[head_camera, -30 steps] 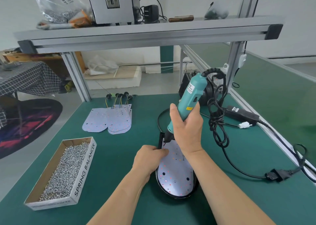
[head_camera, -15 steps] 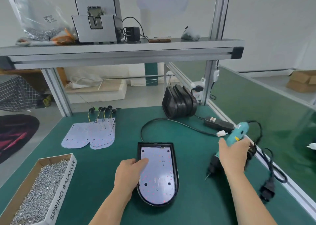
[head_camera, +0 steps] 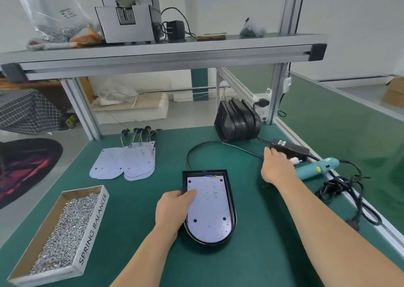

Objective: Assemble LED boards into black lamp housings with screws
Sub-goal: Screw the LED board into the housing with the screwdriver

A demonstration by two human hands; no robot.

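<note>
left hand (head_camera: 173,209) grips housing (head_camera: 233,208) rim, thumb on LED board (head_camera: 209,208) | right hand (head_camera: 276,166) at adapter (head_camera: 289,149), beside screwdriver (head_camera: 317,169)

A grey machine (head_camera: 129,13) and plastic bag (head_camera: 50,13) sit on the shelf (head_camera: 175,53).
</note>
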